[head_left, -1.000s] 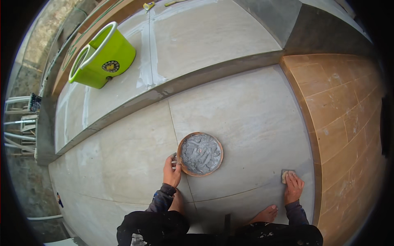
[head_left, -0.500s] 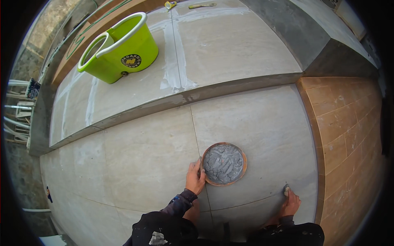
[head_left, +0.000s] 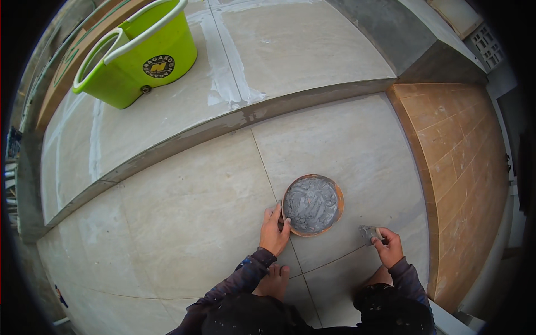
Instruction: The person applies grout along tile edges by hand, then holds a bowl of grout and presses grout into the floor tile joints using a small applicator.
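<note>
My left hand [head_left: 272,231] grips the left rim of a round, shallow copper-coloured pan [head_left: 340,206] on the tiled floor. The pan is full of lumpy grey paste [head_left: 311,202]. To the pan's lower right, my right hand [head_left: 389,246] pinches a small, flat, squarish tool [head_left: 368,233] smeared with grey, thumb against its face. My bare feet [head_left: 273,281] show below, beside the pan.
A raised tiled step [head_left: 304,44] with white smears runs across the back, bearing a green two-section bucket [head_left: 167,44] at upper left. A tan tiled surface [head_left: 455,184] borders the right side, a grey ledge [head_left: 371,30] the upper right.
My right hand has moved leftward, closer to the pan, and the tool has turned so its face shows. My left hand stays on the rim. The view has shifted.
</note>
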